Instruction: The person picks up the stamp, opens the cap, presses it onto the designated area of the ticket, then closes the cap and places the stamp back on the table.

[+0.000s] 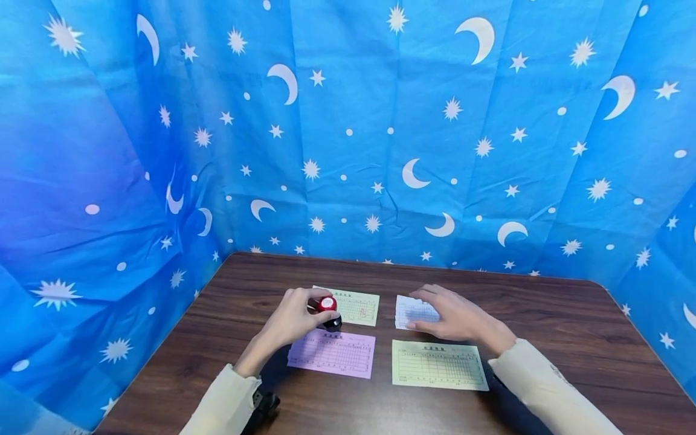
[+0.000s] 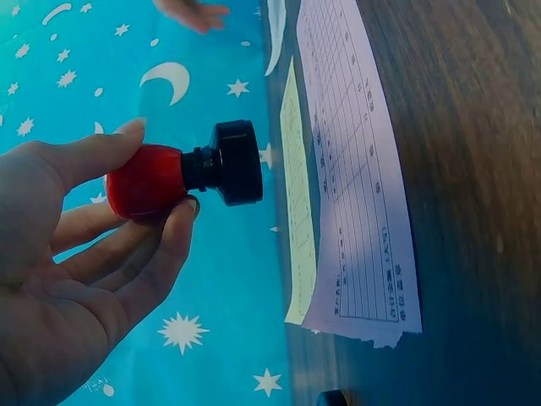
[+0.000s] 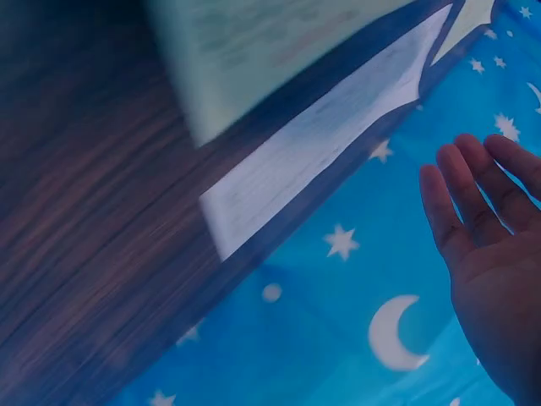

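My left hand [image 1: 290, 317] grips a stamp [image 2: 148, 182] by its round red handle, thumb on one side and fingers on the other. In the left wrist view its black base points toward the slips, held above the table. Below it lies a purple printed slip [image 1: 331, 356], with a pale green slip [image 1: 363, 302] behind that bears a faint red mark. My right hand [image 1: 454, 314], its fingers extended and holding nothing, hovers over a white slip [image 1: 406, 314] and partly covers it in the head view. A yellow-green slip [image 1: 439, 365] lies nearer the front.
All the slips lie on a dark wooden table [image 1: 565, 338]. Blue cloth [image 1: 370, 151] with white stars and moons hangs behind the table and along both sides. Beside the left sleeve is a small black object [image 1: 266, 406].
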`<state>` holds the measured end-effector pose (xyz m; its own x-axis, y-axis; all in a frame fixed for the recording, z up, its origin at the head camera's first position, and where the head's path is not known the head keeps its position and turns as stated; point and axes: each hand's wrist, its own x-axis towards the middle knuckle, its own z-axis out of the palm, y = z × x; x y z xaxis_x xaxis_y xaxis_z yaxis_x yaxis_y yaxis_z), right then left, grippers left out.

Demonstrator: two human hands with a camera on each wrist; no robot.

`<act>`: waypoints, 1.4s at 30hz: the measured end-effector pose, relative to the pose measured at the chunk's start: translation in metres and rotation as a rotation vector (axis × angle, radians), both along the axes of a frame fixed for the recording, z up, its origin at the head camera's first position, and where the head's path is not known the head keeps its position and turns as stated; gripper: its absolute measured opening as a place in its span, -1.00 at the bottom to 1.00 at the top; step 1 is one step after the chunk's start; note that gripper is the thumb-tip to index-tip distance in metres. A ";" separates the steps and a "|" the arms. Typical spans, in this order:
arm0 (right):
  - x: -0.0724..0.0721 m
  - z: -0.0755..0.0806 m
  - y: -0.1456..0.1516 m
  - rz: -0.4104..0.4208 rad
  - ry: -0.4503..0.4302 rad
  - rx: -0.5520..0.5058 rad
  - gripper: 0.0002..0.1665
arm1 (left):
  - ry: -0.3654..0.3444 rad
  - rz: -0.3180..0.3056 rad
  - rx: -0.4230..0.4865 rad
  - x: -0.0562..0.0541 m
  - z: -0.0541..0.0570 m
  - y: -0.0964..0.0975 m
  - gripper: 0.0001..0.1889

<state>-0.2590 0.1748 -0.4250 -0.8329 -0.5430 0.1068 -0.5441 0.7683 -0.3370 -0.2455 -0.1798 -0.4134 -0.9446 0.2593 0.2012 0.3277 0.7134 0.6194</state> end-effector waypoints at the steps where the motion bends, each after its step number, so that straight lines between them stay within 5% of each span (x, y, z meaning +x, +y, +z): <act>1: 0.001 -0.001 0.006 -0.003 0.009 0.005 -0.07 | -0.002 0.000 0.004 0.000 0.000 0.000 -0.58; 18: 0.021 -0.024 0.080 -0.040 0.061 0.076 0.08 | -0.047 -0.031 0.038 0.003 -0.002 0.008 -0.60; 32: 0.010 -0.048 0.115 -0.088 -0.028 0.144 0.15 | -0.081 -0.071 0.049 0.002 -0.004 0.017 -0.56; 42: 0.007 -0.049 0.116 -0.088 -0.035 0.153 0.16 | -0.073 -0.061 0.046 0.002 -0.004 0.019 -0.56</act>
